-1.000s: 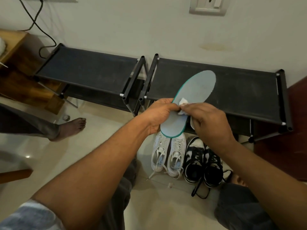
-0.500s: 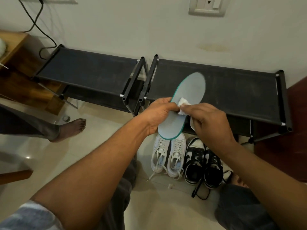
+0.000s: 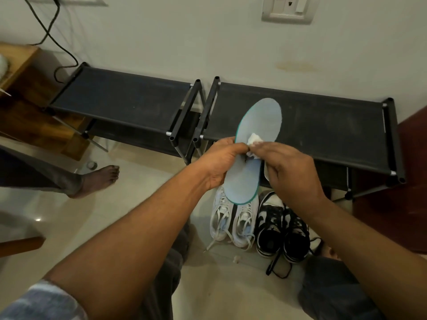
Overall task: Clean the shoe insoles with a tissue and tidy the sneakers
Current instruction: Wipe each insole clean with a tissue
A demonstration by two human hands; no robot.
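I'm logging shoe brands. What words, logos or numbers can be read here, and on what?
No text is readable.
Insole: plain face, nothing printed shows.
White sneakers: no legible mark.
Black and white sneakers: markings too blurred to read.
Wall switch plate: no lettering shows.

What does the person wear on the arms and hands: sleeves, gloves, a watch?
Both forearms are bare. The left hand and right hand have no gloves; no watch or ring shows. A sleeve striped pale blue and white ends on the left upper arm.
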